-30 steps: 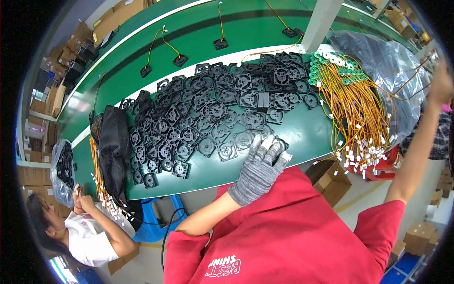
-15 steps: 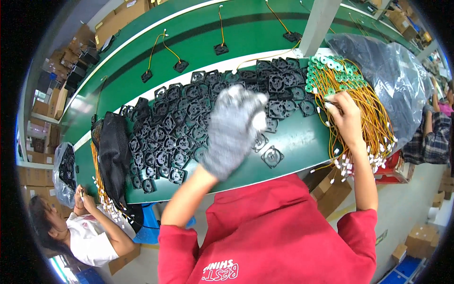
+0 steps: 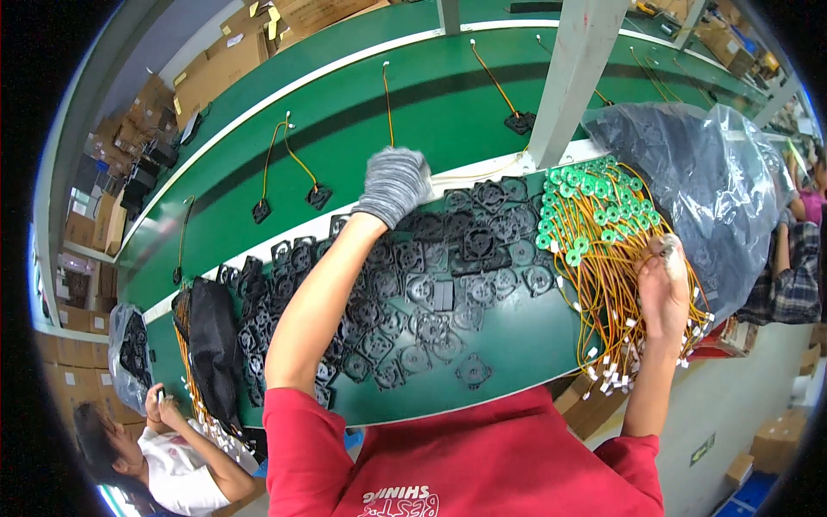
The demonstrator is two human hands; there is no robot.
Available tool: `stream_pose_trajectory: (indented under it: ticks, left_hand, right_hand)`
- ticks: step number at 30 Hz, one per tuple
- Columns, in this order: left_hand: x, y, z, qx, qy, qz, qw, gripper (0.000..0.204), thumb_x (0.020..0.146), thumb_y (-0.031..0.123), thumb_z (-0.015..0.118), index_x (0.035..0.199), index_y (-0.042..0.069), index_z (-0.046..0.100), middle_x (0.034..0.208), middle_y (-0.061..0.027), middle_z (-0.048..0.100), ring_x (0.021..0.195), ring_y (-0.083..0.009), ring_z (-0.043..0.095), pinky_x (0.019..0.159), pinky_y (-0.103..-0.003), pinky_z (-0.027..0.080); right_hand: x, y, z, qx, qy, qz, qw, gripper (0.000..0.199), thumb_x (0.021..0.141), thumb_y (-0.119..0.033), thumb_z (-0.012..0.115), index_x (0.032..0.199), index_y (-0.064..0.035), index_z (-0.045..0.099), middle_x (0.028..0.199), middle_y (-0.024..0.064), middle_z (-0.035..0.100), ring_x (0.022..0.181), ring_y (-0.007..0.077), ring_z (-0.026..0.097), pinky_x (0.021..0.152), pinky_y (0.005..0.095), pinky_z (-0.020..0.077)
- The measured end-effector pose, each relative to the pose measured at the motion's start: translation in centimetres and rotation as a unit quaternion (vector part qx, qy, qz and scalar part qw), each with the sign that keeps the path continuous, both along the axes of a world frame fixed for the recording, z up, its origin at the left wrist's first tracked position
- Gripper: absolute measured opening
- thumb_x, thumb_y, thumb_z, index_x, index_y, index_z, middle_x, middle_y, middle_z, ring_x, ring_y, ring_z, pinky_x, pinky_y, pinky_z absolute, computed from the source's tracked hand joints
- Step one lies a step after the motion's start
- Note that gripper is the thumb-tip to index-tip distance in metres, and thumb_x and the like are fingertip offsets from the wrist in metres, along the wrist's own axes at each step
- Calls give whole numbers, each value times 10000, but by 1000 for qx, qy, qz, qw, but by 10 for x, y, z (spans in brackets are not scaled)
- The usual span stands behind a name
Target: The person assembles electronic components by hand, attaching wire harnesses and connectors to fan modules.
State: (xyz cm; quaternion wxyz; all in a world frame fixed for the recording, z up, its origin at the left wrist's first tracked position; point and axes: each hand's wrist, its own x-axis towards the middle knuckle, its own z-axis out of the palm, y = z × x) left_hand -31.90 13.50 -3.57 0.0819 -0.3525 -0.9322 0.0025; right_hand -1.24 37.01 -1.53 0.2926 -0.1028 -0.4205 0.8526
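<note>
My left hand (image 3: 394, 187), in a grey knit glove, is closed at the white edge strip of the belt, beyond the black fan frames (image 3: 413, 284). Its fingertips are hidden; a thin yellow wire (image 3: 482, 177) runs along the strip to it. Over the right side of a bundle of yellow-brown wires (image 3: 603, 276) is my right hand (image 3: 663, 289), fingers pinched with a fingertip covered in white. A small dark spot shows at the pinch, too small to name. Green ring-shaped circuit boards (image 3: 594, 194) top the bundle, and white connectors (image 3: 616, 370) hang at its near end.
A green belt (image 3: 345, 95) carries several wired black fans (image 3: 318, 196). A grey post (image 3: 564, 86) rises by the boards. Clear plastic bag (image 3: 715, 189) lies right; black mesh bag (image 3: 214, 345) lies left. A co-worker (image 3: 177, 457) sits at the lower left.
My left hand has moved from above the fan frames to the belt's edge strip. My right hand has moved from the boards to the right and nearer me. The whole view has shifted.
</note>
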Motion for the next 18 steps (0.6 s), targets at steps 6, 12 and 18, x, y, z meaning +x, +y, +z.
stream_pose_trajectory:
  ticks: [6,12,18]
  left_hand:
    - [-85,20,50,90,216,42,971,159,761,225,548,874,137,617,829,-101,603,807,-277,577,705,-424,448]
    - [-93,9,49,99,168,114,974,591,646,261,693,1182,123,485,1031,-142,561,933,-315,540,830,-420,430]
    - [72,-10,71,250,-8,-236,939,475,629,81,678,1076,99,520,988,-143,515,970,-324,485,862,-409,410]
  right_hand:
    - [12,3,32,119,52,-104,986,273,840,-106,559,1092,-58,463,1056,141,547,823,139,529,787,280,416]
    - [41,19,71,265,-35,-251,930,312,870,-183,554,1139,-41,484,1055,125,563,814,98,521,748,235,433]
    - [71,45,167,270,100,-511,810,253,888,-200,508,1054,-10,515,969,92,594,729,123,548,766,296,466]
